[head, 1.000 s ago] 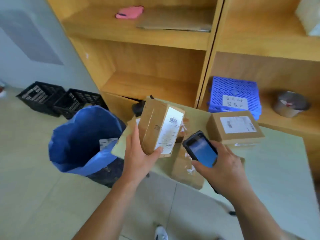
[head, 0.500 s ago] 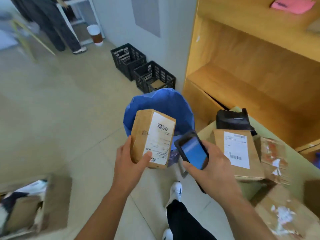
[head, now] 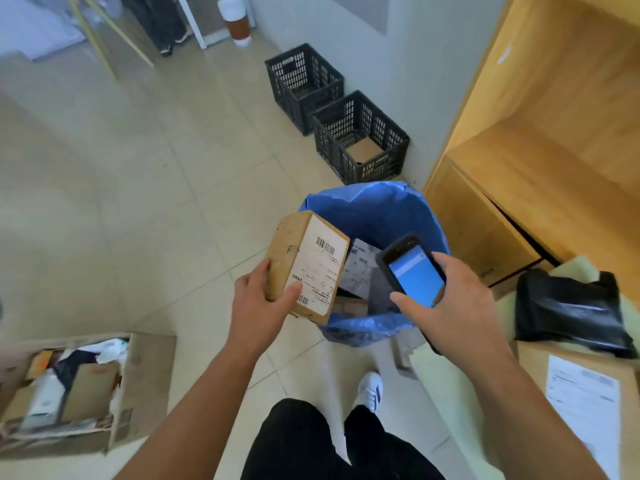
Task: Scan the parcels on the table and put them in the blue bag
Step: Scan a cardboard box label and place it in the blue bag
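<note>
My left hand [head: 258,306] grips a brown cardboard parcel [head: 306,265] with a white barcode label, held upright over the left rim of the blue bag [head: 377,211]. The bag stands open on the floor with a few parcels inside [head: 360,271]. My right hand [head: 450,303] holds a black handheld scanner [head: 412,270] with a lit blue screen above the bag's right side. On the table [head: 581,268] at the right lie a black plastic parcel [head: 568,306] and a labelled cardboard parcel [head: 585,407].
Two black plastic crates [head: 360,143] stand against the wall behind the bag. A wooden shelf unit [head: 540,133] rises at the right. An open cardboard box [head: 79,393] full of odds and ends sits on the floor at the lower left. My legs and a white shoe [head: 370,393] are below.
My view has swung left from the table toward the bag. The parcel in my left hand has moved over the bag's rim, and the scanner hand has come along above the bag.
</note>
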### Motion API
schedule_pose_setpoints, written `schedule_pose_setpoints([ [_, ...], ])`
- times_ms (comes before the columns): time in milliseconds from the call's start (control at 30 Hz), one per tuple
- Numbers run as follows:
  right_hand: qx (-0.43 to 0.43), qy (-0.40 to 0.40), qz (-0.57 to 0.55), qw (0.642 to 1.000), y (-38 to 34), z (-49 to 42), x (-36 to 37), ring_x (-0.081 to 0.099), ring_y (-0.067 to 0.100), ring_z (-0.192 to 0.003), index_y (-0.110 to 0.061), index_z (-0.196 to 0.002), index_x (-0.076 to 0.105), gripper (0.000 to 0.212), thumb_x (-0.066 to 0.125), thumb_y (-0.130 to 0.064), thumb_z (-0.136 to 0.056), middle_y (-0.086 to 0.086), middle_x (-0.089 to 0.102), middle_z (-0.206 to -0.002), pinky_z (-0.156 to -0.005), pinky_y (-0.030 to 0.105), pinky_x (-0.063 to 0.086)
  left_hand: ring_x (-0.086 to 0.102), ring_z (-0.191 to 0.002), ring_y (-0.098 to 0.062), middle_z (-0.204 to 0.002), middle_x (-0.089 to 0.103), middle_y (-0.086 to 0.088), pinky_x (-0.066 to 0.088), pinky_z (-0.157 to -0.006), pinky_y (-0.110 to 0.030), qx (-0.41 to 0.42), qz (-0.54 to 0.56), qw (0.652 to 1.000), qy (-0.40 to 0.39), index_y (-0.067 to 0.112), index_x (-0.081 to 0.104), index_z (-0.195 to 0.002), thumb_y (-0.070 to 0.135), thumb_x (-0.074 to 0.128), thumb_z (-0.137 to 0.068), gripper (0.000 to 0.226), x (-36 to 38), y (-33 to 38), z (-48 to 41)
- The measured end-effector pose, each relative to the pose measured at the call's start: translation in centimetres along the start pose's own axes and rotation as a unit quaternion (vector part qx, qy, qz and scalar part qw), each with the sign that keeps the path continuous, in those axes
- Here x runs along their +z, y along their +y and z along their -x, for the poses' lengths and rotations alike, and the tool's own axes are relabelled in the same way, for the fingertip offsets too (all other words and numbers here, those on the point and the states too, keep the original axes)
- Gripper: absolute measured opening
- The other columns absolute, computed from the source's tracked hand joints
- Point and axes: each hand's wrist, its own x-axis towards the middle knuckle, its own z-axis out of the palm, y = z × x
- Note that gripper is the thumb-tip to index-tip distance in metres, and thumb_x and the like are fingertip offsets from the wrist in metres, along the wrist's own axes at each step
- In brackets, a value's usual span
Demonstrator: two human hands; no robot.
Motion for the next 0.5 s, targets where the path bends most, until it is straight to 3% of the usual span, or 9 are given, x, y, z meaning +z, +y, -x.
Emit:
schedule_pose_setpoints([
  [100, 0.033, 0.000, 0.010, 0.999, -0.2, -2.5, 0.2, 0.055, 0.013, -0.097, -0.032, -0.121, 0.049, 0.064, 0.079, -0.057, -0.070, -0.010, 0.058, -0.111, -0.076, 0.032, 0.045, 0.050, -0.124, -0.013, -0.141, 0.041, 0.002, 0.044, -0.103, -0.030, -0.001, 0.001, 1.000, -0.007, 0.029, 0.037, -0.157, 0.049, 0.074, -0.087, 0.081, 1.9, 0.6, -3.3],
  [200, 0.068, 0.004, 0.024, 0.997, 0.0, -4.0, 0.3, 0.057, 0.016, -0.100, -0.033, -0.128, 0.048, 0.078, 0.072, -0.071, -0.065, -0.010, 0.059, -0.114, -0.080, 0.040, 0.054, 0.044, -0.135, -0.019, -0.152, 0.032, -0.001, 0.040, -0.107, -0.033, 0.007, -0.012, 1.000, -0.023, 0.029, 0.033, -0.157, 0.048, 0.075, -0.086, 0.085, 3.6, 1.0, -6.8],
  [333, 0.101, 0.017, 0.032, 0.994, -0.7, -4.8, -0.5, 0.059, 0.016, -0.099, -0.034, -0.131, 0.048, 0.077, 0.073, -0.069, -0.066, -0.009, 0.060, -0.114, -0.083, 0.042, 0.054, 0.011, -0.155, -0.033, -0.170, 0.005, -0.008, 0.029, -0.120, -0.053, -0.010, -0.082, 0.996, -0.038, 0.028, 0.023, -0.162, 0.047, 0.074, -0.087, 0.092, 4.5, 1.6, -10.4],
  [500, 0.121, 0.048, 0.023, 0.991, -2.0, -6.1, -1.6, 0.057, 0.015, -0.099, -0.029, -0.131, 0.050, 0.074, 0.079, -0.059, -0.069, -0.007, 0.060, -0.113, -0.081, 0.034, 0.050, 0.013, -0.155, -0.033, -0.170, 0.014, -0.013, 0.029, -0.120, -0.051, 0.062, -0.110, 0.992, -0.022, 0.022, 0.031, -0.159, 0.030, 0.066, -0.095, 0.073, 3.9, 3.5, -12.6],
])
